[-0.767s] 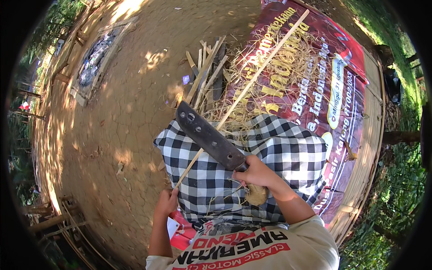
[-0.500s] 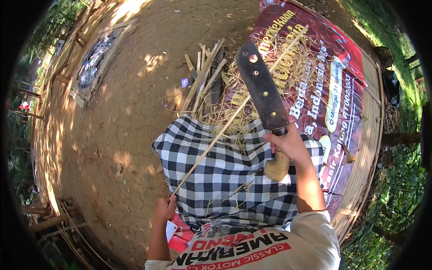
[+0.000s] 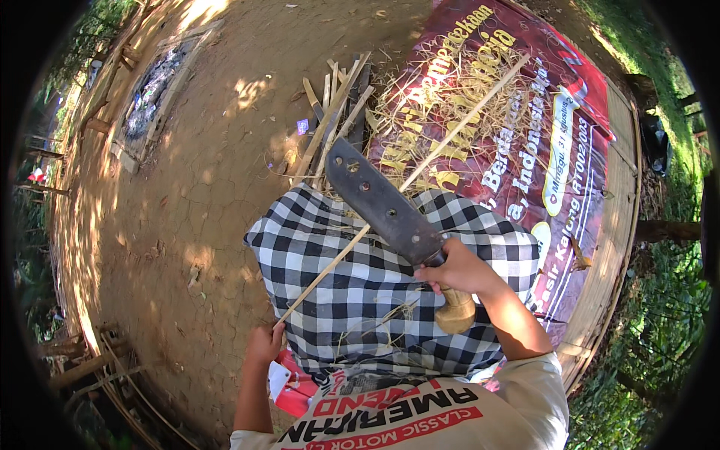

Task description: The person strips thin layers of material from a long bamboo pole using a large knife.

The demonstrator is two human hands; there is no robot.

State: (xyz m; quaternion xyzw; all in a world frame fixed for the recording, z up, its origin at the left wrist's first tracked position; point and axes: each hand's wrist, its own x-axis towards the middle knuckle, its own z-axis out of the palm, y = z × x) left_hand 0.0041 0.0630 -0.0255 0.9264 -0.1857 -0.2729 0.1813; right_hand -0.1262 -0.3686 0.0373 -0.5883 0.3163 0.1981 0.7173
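Observation:
My right hand (image 3: 459,271) is closed round the handle of a broad machete (image 3: 386,206), whose dark blade has several holes. The wooden butt of its handle shows below my fist. In my left hand (image 3: 266,343) is the near end of a long thin bamboo strip (image 3: 465,120), slanting away to the far right. The blade lies across the strip's middle and hides part of it; whether they touch I cannot tell. A black and white checked cloth (image 3: 352,285) covers my lap beneath both.
Pale shavings (image 3: 420,97) lie scattered over a dark red printed banner (image 3: 570,247) ahead and right. Split bamboo pieces (image 3: 330,112) are piled beyond my lap. Bamboo slats (image 3: 619,202) edge the right side. On the cracked earth (image 3: 187,225) at far left is a framed ash pit (image 3: 154,97).
My right hand has drawn the machete nearer to me, and the blade has swung leftward to lie lower along the strip. My left hand has shifted slightly left, still gripping the strip's end.

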